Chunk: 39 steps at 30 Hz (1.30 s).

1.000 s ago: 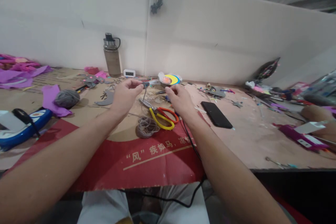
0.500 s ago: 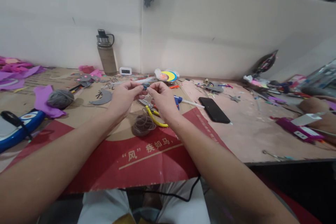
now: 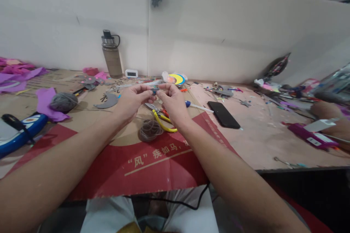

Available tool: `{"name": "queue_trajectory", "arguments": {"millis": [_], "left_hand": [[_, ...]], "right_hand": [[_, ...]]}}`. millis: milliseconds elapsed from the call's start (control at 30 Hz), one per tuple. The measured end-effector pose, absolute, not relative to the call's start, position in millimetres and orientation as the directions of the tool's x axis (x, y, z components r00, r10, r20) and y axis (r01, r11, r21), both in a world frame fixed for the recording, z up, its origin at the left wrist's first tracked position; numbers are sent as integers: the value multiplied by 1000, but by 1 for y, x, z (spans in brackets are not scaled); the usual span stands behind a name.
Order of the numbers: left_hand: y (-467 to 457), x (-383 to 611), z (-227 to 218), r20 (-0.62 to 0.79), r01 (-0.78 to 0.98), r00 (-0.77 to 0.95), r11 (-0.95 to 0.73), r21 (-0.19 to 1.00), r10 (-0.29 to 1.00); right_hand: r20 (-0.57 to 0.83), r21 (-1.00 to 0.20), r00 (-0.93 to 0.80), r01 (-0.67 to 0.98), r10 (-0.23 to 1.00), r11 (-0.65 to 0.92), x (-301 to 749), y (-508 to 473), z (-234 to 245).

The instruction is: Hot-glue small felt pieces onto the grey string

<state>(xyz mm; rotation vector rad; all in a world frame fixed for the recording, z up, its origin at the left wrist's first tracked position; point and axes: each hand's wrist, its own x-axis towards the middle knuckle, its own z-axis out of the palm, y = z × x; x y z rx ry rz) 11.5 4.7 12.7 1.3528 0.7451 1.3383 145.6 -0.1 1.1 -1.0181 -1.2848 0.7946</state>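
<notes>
Over the middle of the table, my left hand and my right hand meet at the fingertips. Both pinch a small grey-blue piece with coloured specks; its exact kind is too small to make out. Just below the hands lie pliers with yellow handles, partly hidden by my right hand. Beside them sits a loose bundle of brown yarn. A grey felt crescent moon rests to the left of my left hand. Behind my right wrist, the blue end of a tool shows.
A water bottle and a small white digital clock stand against the wall. Left are a grey yarn ball and purple felt. To the right lie a black phone, a purple power strip and another person's arm.
My fingers have shifted slightly on the small piece, and more of its coloured specks show between them. The view has moved a little; the things on the table stay where they were.
</notes>
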Motion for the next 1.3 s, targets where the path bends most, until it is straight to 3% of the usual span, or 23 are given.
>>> {"name": "queue_trajectory", "arguments": {"millis": [267,600,967,1133,1300], "left_hand": [[2,11,19,186,-247,237,-126,961,954],[-1,10,22,227,-47,204,-222,974,952],[7,1,25,105,-194,405,-27,981,908],[8,-2,25,109,-8,394,-116,993,913],[4,-2,28,187,236,350,-280,931,918]], "right_hand": [[351,-936,140,96,926,340,150,-1,4],[354,-924,76,180,932,336,149,-6,5],[286,-954,93,124,954,274,151,-4,4],[288,-942,43,194,957,275,153,-6,5],[330,-898,5,311,944,312,154,-10,6]]}}
